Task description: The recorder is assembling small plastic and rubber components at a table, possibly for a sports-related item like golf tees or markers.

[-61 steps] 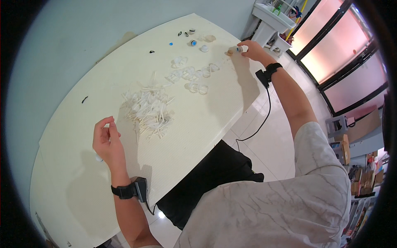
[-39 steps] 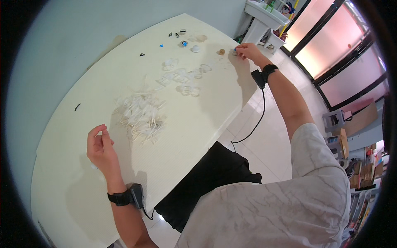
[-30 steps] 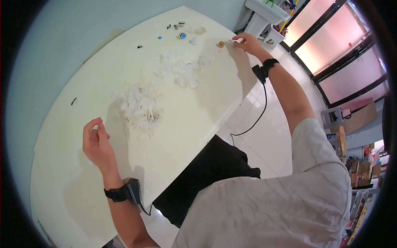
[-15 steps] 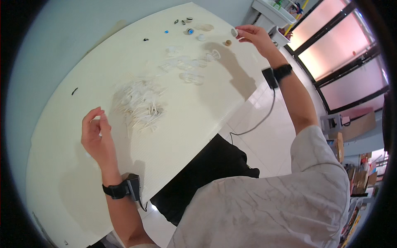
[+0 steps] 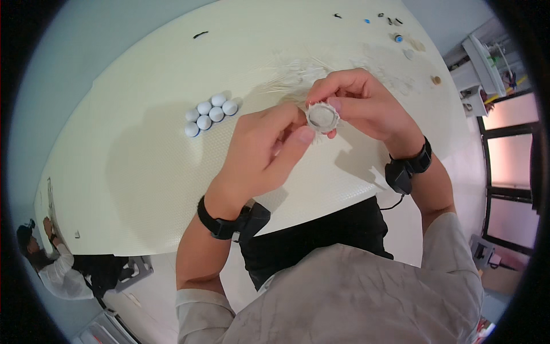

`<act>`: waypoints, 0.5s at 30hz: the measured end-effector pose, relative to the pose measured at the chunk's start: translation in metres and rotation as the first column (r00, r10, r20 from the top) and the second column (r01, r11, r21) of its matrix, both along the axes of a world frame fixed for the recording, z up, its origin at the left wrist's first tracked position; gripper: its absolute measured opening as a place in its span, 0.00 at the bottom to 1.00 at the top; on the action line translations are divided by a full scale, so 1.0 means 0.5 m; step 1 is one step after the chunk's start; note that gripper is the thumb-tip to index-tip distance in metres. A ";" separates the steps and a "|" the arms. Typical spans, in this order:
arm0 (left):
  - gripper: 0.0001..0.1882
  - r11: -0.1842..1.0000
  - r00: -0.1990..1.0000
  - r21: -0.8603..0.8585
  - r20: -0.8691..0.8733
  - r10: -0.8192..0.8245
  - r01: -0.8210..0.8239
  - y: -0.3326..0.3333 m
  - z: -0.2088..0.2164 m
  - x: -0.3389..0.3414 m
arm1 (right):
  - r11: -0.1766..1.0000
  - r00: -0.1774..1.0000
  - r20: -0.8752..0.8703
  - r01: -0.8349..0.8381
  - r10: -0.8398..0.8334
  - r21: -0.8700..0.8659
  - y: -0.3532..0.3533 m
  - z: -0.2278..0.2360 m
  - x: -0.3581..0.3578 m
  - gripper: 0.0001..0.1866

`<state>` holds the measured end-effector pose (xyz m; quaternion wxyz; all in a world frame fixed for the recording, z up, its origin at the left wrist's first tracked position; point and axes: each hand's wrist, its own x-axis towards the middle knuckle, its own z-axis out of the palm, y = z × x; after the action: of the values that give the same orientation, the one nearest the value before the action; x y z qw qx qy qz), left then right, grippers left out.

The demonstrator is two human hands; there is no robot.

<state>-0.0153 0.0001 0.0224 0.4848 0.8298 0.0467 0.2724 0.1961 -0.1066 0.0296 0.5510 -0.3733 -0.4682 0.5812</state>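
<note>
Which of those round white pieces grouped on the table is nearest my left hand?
The rightmost round, smooth white piece in the cluster. It sits just beside your left hand, while the other six all lie farther left.

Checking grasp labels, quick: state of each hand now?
Left hand: closed, holding a round whitish piece.
Right hand: closed, holding the same piece.
</note>
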 end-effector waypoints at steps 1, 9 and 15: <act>0.05 1.000 1.000 -0.003 -0.005 0.017 -0.017 0.000 -0.002 -0.002 | 1.000 1.000 -0.005 -0.017 0.017 -0.003 0.007 -0.006 -0.001 0.12; 0.01 0.984 0.995 0.142 0.009 0.104 -0.104 0.004 -0.014 -0.001 | 0.999 0.997 0.075 0.034 -0.033 -0.001 0.013 -0.038 -0.006 0.10; 0.03 0.884 0.968 0.402 0.025 0.249 -0.238 -0.001 -0.013 0.008 | 0.997 0.973 0.216 0.071 -0.077 0.035 0.004 -0.027 -0.014 0.11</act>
<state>-0.0114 -0.0003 0.0157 0.2650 0.9028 0.1002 0.3236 0.1892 -0.1045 0.0162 0.5229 -0.4443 -0.5190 0.5097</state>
